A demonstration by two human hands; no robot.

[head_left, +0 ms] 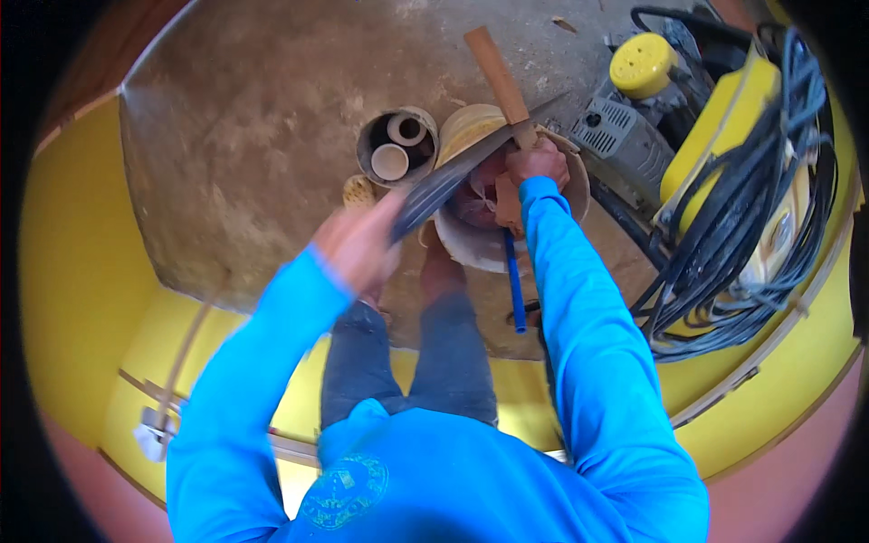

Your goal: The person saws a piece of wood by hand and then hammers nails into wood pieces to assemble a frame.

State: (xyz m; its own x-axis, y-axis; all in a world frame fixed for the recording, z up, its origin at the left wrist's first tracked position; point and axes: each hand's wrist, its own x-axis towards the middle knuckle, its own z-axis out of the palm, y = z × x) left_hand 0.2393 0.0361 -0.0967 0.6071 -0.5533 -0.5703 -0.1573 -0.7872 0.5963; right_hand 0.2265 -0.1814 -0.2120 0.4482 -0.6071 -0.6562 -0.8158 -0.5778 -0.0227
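Observation:
My right hand (538, 164) is closed around a reddish-brown strip, seemingly wood (496, 72), that slants over a whitish bucket (471, 252). A long, dark, tapering blade (457, 170) crosses the strip beside my right fingers. Its near end is in my left hand (358, 242), which is smeared by motion but wraps around it; whether the tool is a saw or a machete I cannot tell. Inside the bucket is something pinkish, partly hidden by the strip and blade. A blue tube (515, 285) hangs down at the bucket's near side.
To the left of the bucket stands a round container (364, 149) holding white pipe pieces (390, 162). A yellow and grey machine (720, 136) with coiled black cables (724, 244) fills the right side. Yellow walls (72, 244) border the stained concrete floor (235, 154).

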